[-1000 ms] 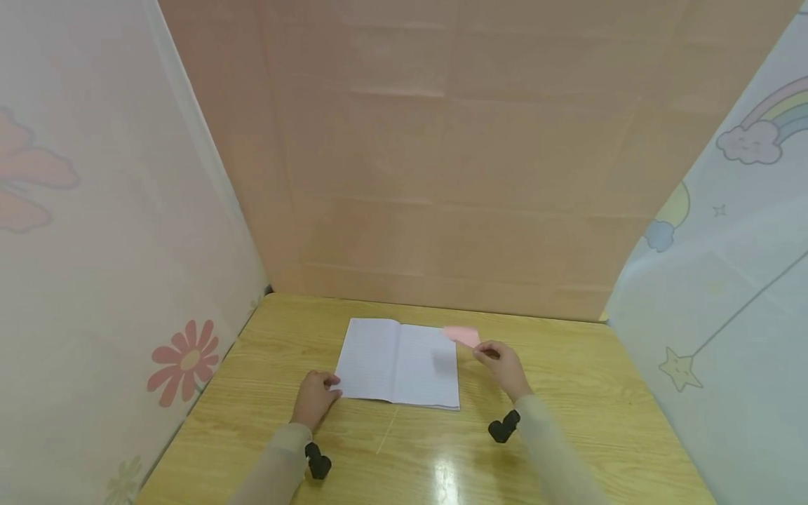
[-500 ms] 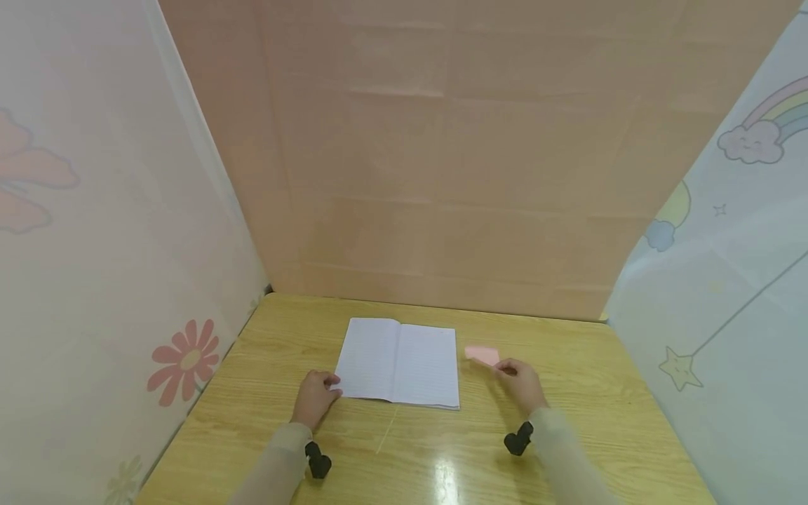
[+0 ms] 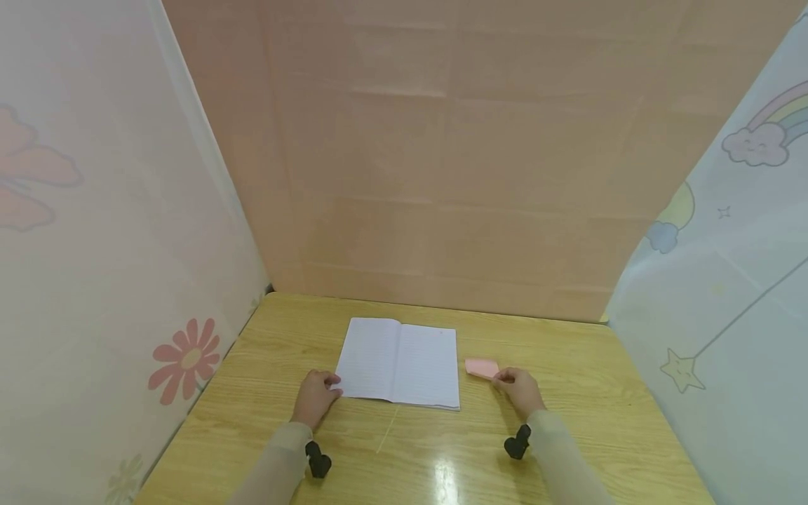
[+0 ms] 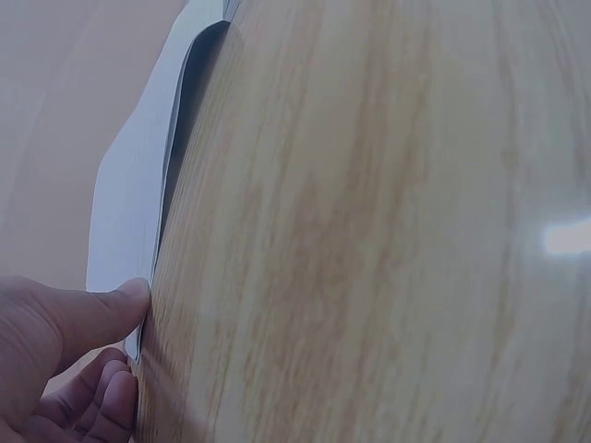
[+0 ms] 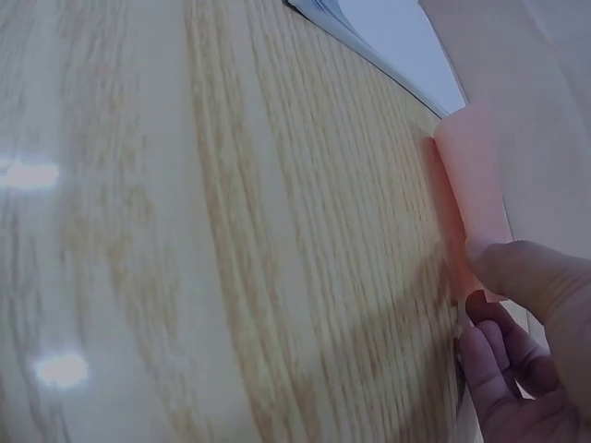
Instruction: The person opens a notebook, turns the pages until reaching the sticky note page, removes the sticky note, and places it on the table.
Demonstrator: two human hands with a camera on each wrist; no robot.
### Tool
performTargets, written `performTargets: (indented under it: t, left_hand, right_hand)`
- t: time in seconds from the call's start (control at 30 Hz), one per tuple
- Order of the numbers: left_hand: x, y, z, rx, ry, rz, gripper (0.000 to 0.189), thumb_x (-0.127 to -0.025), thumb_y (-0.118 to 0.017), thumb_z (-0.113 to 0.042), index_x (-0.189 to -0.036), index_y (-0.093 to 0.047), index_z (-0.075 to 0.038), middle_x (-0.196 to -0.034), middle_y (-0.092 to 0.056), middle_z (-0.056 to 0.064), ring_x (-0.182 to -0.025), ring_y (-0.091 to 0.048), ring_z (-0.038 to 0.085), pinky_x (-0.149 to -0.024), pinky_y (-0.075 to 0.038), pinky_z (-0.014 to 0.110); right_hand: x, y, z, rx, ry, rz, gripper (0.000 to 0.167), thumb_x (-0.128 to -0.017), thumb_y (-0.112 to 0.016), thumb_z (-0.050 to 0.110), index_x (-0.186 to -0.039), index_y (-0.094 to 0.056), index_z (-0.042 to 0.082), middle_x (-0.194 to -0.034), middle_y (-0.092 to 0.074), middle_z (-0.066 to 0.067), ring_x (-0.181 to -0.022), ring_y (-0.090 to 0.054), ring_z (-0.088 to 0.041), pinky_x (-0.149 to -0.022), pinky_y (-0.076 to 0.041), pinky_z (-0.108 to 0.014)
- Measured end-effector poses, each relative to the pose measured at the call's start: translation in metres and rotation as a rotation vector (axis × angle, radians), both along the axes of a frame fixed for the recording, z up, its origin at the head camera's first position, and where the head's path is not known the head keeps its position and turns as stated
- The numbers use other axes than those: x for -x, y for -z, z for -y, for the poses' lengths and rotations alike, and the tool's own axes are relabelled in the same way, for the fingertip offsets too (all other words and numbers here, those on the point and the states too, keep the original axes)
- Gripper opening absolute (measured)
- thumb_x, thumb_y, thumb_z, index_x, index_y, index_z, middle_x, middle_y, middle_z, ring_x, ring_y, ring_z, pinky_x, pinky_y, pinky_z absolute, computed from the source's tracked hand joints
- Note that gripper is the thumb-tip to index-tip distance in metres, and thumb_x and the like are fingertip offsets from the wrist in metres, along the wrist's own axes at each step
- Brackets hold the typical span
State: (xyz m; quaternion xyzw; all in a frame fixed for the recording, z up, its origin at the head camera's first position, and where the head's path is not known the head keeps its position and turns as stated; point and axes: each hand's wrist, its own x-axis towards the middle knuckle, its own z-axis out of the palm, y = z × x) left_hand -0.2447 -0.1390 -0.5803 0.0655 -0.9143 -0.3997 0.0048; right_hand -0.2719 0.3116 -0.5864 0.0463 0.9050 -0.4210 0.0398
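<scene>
An open notebook (image 3: 426, 365) with lined white pages lies on the wooden table. At its near left corner my left hand (image 3: 313, 398) pinches the edge; the left wrist view shows the thumb (image 4: 120, 309) on the page and the fingers curled at the corner. To the right of the notebook, my right hand (image 3: 520, 391) pinches a small pink paper slip (image 3: 482, 368) by its near right corner. In the right wrist view the pink slip (image 5: 471, 166) curls slightly, close over the table, with the thumb on top of it.
The table (image 3: 587, 421) has a pale tan sheet (image 3: 435, 175) hung behind it. White printed curtains stand at the left (image 3: 120, 280) and right (image 3: 738, 280). A dark wrist camera is strapped to each forearm.
My right hand has drawn the pink slip off the notebook's upper right corner, rightward and toward me, and lowered it beside the notebook. The left hand stays in place.
</scene>
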Motion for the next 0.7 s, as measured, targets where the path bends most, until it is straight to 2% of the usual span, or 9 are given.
performTargets:
  t: [0.27,0.5,0.7]
  left_hand:
    - [0.0009,0.0034,0.0005,0.01,0.007,0.012,0.017,-0.078,-0.076,-0.007,-0.095,-0.073,-0.006,-0.096,-0.062,0.01,-0.086,-0.054,0.019,-0.078,-0.049,0.037]
    - [-0.0003,-0.001,-0.0003,0.004,0.008,0.019,0.018,-0.078,-0.075,-0.006,-0.096,-0.073,-0.003,-0.103,-0.063,0.014,-0.096,-0.06,0.025,-0.086,-0.052,0.043]
    - [-0.0007,-0.0032,-0.0009,0.002,0.013,0.028,0.018,-0.079,-0.075,-0.005,-0.096,-0.073,-0.003,-0.104,-0.065,0.015,-0.098,-0.062,0.027,-0.088,-0.052,0.044]
  right_hand:
    - [0.0002,0.0017,0.0001,-0.075,-0.029,0.007,0.008,-0.087,-0.069,0.02,-0.086,-0.069,0.012,-0.086,-0.068,-0.001,-0.078,-0.052,-0.014,-0.07,-0.04,-0.026]
    - [-0.0001,-0.0014,0.0021,-0.066,-0.034,0.021,0.007,-0.086,-0.07,0.018,-0.086,-0.069,0.011,-0.086,-0.068,0.0,-0.078,-0.051,-0.014,-0.069,-0.041,-0.026]
    - [-0.0022,-0.0035,0.0021,-0.069,-0.041,0.015,0.011,-0.084,-0.073,0.018,-0.088,-0.068,0.009,-0.089,-0.068,-0.002,-0.079,-0.051,-0.014,-0.069,-0.039,-0.027]
